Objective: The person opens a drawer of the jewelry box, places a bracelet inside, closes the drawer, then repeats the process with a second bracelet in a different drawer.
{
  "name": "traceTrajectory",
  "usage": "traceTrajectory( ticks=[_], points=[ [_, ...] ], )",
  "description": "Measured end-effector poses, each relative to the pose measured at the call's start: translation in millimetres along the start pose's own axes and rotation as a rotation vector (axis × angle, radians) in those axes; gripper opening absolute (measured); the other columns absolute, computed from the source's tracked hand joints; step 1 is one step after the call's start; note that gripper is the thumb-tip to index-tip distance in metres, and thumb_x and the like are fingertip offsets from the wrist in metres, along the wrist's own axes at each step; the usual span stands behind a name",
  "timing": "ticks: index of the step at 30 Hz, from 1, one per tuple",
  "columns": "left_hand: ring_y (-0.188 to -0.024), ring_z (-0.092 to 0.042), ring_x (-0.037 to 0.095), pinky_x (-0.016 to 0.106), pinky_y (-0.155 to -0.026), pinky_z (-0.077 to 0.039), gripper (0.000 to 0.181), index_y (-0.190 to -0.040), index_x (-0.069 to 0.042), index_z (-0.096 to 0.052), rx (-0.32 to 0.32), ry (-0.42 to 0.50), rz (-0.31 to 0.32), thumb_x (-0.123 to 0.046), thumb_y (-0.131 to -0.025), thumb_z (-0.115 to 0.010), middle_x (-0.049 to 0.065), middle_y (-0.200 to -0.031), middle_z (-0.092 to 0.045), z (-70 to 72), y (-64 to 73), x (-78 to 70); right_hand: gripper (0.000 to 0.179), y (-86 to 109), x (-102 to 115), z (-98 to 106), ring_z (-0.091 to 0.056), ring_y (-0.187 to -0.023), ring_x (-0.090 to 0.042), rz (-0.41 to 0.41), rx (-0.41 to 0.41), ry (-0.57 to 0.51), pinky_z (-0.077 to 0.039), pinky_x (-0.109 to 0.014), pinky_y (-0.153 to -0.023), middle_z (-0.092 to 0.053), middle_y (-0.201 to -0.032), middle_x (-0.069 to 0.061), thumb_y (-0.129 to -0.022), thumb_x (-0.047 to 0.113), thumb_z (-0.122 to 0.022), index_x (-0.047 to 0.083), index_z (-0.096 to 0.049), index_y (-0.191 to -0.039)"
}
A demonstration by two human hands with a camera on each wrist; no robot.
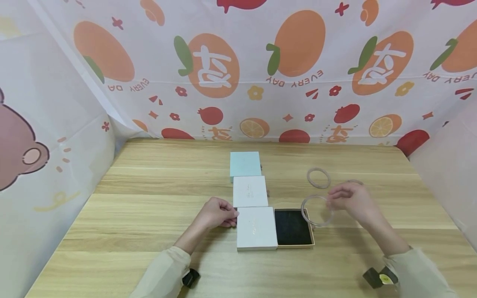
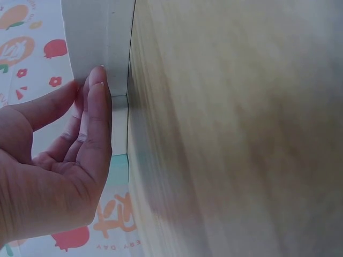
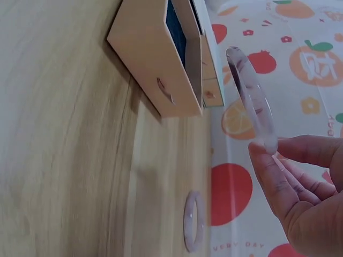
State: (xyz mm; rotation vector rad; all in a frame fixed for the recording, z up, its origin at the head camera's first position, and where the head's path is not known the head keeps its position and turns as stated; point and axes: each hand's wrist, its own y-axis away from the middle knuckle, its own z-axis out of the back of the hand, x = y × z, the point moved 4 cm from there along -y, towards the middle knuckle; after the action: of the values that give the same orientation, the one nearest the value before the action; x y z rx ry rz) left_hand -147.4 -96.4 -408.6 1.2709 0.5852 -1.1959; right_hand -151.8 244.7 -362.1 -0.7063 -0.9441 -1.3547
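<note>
My right hand (image 1: 346, 200) pinches a clear, glassy bangle (image 1: 303, 213) by its edge, lifted above the right side of an opened white drawer box (image 1: 257, 229). The right wrist view shows the bangle (image 3: 252, 96) upright between thumb and fingers. The box's drawer (image 1: 293, 227) is pulled out to the right; a dark pad lines it. My left hand (image 1: 216, 213) touches the box's left side with its fingertips, as the left wrist view shows the fingers (image 2: 96, 118) fairly straight against the wall. A second bangle (image 1: 310, 178) lies on the table behind the held one.
Behind the opened box stand a smaller white box (image 1: 250, 191) and a light blue box (image 1: 245, 164), in a row. Part of another bangle (image 1: 355, 181) shows behind my right hand. A fruit-print cloth (image 1: 257, 111) hangs along the wooden table's (image 1: 156, 178) back edge.
</note>
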Motion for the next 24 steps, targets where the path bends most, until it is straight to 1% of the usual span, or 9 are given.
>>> traceTrajectory(
  ticks=[4, 9, 12, 21, 24],
  points=[
    [-0.058, -0.063, 0.018, 0.031, -0.057, -0.056, 0.005, -0.079, 0.008, -0.063, 0.001, -0.003, -0.003, 0.005, -0.082, -0.062, 0.012, -0.067, -0.063, -0.2, -0.2, 0.6, 0.034, -0.8, 1.2, -10.3, -0.065, -0.074, -0.017, -0.002, 0.014, -0.04, -0.055, -0.029, -0.067, -0.066, -0.089, -0.02, -0.075, -0.002, -0.07, -0.014, -0.056, -0.103],
    [-0.058, -0.063, 0.019, 0.031, -0.057, -0.056, 0.005, -0.078, 0.008, -0.063, 0.002, -0.01, -0.012, 0.005, -0.082, -0.062, 0.012, -0.067, -0.063, -0.7, -0.3, 0.9, 0.033, -1.4, 2.4, -23.7, -0.064, -0.076, -0.018, -0.005, 0.073, -0.076, -0.055, -0.029, -0.068, -0.065, -0.089, -0.019, -0.076, -0.003, -0.068, -0.015, -0.054, -0.103],
    [-0.059, -0.063, 0.019, 0.03, -0.057, -0.056, 0.005, -0.078, 0.008, -0.063, -0.001, -0.013, -0.011, 0.005, -0.082, -0.062, 0.012, -0.067, -0.063, -0.8, -0.4, 1.0, 0.031, -1.4, 3.5, -29.5, -0.064, -0.075, -0.019, 0.002, 0.087, -0.095, -0.055, -0.03, -0.067, -0.065, -0.088, -0.02, -0.076, -0.007, -0.066, -0.017, -0.053, -0.102],
    [-0.059, -0.063, 0.019, 0.03, -0.058, -0.056, 0.005, -0.078, 0.008, -0.062, 0.001, -0.003, -0.005, 0.005, -0.082, -0.062, 0.013, -0.068, -0.063, -0.7, -0.9, 0.7, 0.026, -1.6, 6.3, -43.1, -0.065, -0.072, -0.025, 0.035, 0.086, -0.048, -0.055, -0.028, -0.064, -0.065, -0.083, -0.019, -0.074, -0.01, -0.064, -0.016, -0.055, -0.098],
    [-0.059, -0.063, 0.019, 0.03, -0.058, -0.056, 0.005, -0.078, 0.008, -0.062, 0.001, -0.004, -0.005, 0.005, -0.082, -0.062, 0.013, -0.068, -0.063, -0.7, -0.7, 0.5, 0.023, -1.8, 5.9, -47.4, -0.065, -0.071, -0.023, 0.031, 0.089, -0.043, -0.055, -0.028, -0.063, -0.065, -0.082, -0.018, -0.075, -0.011, -0.063, -0.015, -0.056, -0.097]
  ],
)
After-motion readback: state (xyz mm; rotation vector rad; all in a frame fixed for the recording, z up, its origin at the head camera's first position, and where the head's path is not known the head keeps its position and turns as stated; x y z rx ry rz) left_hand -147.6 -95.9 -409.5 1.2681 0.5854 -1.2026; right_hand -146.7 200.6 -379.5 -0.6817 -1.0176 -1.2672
